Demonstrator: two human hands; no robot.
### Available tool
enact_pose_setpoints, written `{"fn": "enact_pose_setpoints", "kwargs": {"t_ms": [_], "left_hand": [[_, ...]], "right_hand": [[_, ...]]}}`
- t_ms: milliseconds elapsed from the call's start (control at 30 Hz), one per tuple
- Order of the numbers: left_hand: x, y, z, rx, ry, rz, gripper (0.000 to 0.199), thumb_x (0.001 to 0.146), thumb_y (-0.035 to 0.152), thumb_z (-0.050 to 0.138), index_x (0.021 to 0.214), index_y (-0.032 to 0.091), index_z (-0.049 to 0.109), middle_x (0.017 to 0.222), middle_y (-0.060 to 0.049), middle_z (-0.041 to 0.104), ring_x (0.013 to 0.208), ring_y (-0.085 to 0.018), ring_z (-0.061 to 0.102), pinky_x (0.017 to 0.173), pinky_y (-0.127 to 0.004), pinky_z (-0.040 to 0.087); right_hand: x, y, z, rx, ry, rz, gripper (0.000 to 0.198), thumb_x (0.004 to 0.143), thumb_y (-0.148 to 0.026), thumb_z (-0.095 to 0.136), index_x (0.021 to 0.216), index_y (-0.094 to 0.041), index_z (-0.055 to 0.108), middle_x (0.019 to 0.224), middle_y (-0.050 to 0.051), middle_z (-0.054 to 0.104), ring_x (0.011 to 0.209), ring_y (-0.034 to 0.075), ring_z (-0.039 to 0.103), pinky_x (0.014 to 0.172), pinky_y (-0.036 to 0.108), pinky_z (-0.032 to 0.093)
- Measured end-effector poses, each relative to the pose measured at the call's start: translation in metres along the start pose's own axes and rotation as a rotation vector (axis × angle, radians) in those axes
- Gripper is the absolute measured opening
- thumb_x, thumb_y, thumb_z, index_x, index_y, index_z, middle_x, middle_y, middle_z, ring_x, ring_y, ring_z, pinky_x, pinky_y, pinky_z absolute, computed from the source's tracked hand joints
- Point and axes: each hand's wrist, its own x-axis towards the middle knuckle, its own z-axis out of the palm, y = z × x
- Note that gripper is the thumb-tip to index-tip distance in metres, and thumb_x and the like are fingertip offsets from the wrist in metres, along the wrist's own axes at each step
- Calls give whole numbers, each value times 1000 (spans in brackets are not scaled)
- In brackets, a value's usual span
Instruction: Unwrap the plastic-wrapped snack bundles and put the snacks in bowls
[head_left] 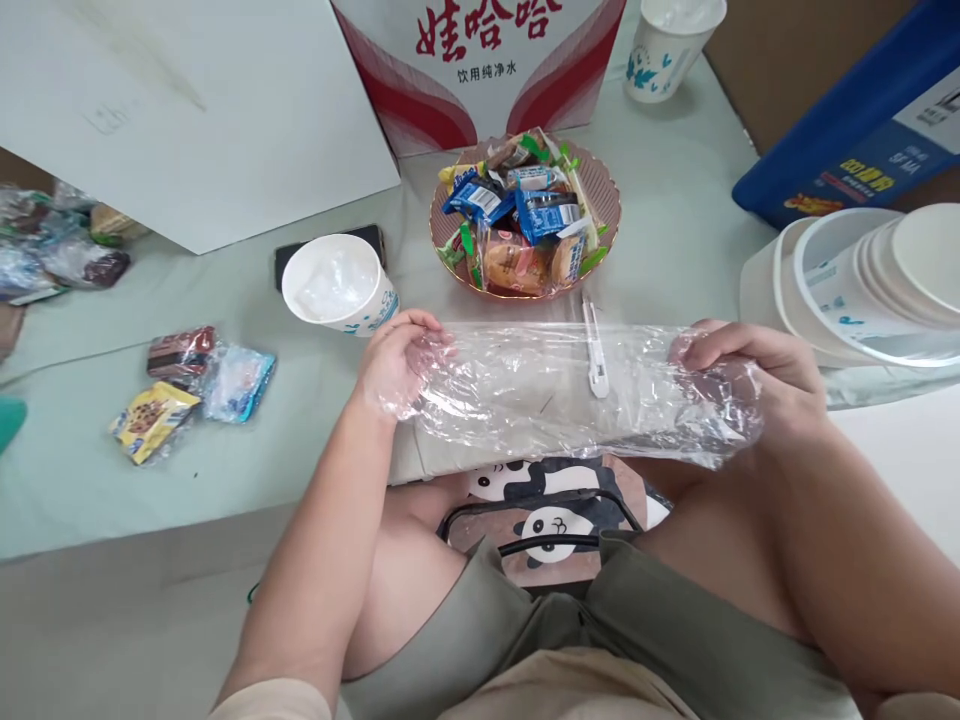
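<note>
A crinkled clear plastic bag [510, 395] is stretched sideways between my two hands, above the table's front edge and my lap. My left hand [401, 365] grips its left end with curled fingers, and some film lies over the palm. At the other end, my right hand [765, 370] pinches the bag between thumb and fingers. Behind the film lies a white utility knife [589, 316], partly seen through the plastic. Close to my left hand stands a paper cup [341, 290] with clear plastic in it.
A scalloped plate [611, 205] piled with wrapped snacks sits beyond the bag. Several snack packets [180, 390] lie left, near a phone [375, 240]. A white box [225, 120] and a water carton [487, 90] stand behind. Stacked cups [870, 270] in a tub are right.
</note>
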Motion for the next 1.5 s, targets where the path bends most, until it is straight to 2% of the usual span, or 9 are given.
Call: {"fn": "enact_pose_setpoints", "kwargs": {"t_ms": [167, 267, 433, 667, 867, 1033, 1200, 1333, 1500], "left_hand": [[-5, 4, -3, 34, -84, 19, 58, 83, 71, 54, 85, 15, 69, 89, -11, 75, 71, -23, 74, 55, -30, 57], [-9, 3, -2, 34, -116, 55, 53, 70, 65, 76, 91, 16, 69, 98, -9, 73, 84, -25, 75, 62, -31, 60], [-13, 3, -2, -94, -182, 93, 69, 64, 73, 78, 104, 19, 69, 110, -9, 69, 105, -31, 72, 80, -44, 65], [-10, 0, 0, 130, -93, 80, 71, 52, 6, 81, 117, 26, 63, 146, -7, 53, 93, -19, 75, 60, -22, 59], [-15, 5, -6, 162, 14, 65, 69, 56, 2, 64, 121, 26, 69, 152, -7, 52, 74, -8, 72, 45, -13, 46], [-25, 14, -9, 92, -106, 43, 66, 56, 6, 67, 118, 28, 74, 147, -6, 61, 65, -9, 70, 34, -13, 24], [-31, 12, -4, 104, -287, -47, 65, 54, 10, 74, 116, 27, 75, 141, -7, 66, 58, -10, 67, 31, -15, 19], [-30, 12, -5, 122, -390, -50, 68, 57, 11, 77, 123, 28, 71, 133, -7, 69, 58, -11, 68, 35, -17, 33], [-29, 6, -5, -178, -289, -34, 65, 72, 61, 76, 126, 25, 66, 118, -8, 73, 73, -17, 71, 56, -26, 54]], "right_hand": [[8, 0, -6, 123, -78, 61, 36, 70, -60, 74, 72, -24, 79, 74, 9, 69, 57, 20, 58, 50, 36, 42], [10, 6, -4, 64, -91, 71, 44, 75, -66, 70, 68, -22, 72, 66, 7, 65, 59, 20, 58, 56, 35, 45], [9, 13, 6, -119, -38, 172, 27, 69, -32, 84, 79, -23, 60, 77, -1, 62, 63, 13, 57, 58, 26, 46], [8, 14, 14, -48, 133, 136, 39, 65, -16, 76, 98, -27, 59, 89, -2, 63, 61, 11, 55, 53, 24, 46], [15, 31, 21, -90, 213, 231, 53, 65, -12, 67, 114, -29, 58, 95, -1, 60, 60, 11, 55, 48, 24, 42], [23, 22, 23, -75, 400, 9, 31, 69, -18, 61, 99, -26, 62, 98, 3, 64, 94, 19, 68, 80, 34, 54], [25, 5, 70, 292, -169, 158, 38, 72, -37, 74, 106, -27, 62, 112, 5, 72, 113, 22, 69, 103, 41, 55], [21, 9, 108, 181, -607, 370, 47, 68, -30, 85, 109, -24, 62, 90, 2, 72, 78, 16, 70, 67, 29, 59], [15, 7, 107, 98, -509, 379, 21, 77, -32, 79, 79, -21, 61, 65, -5, 60, 50, 7, 53, 48, 23, 46]]}}
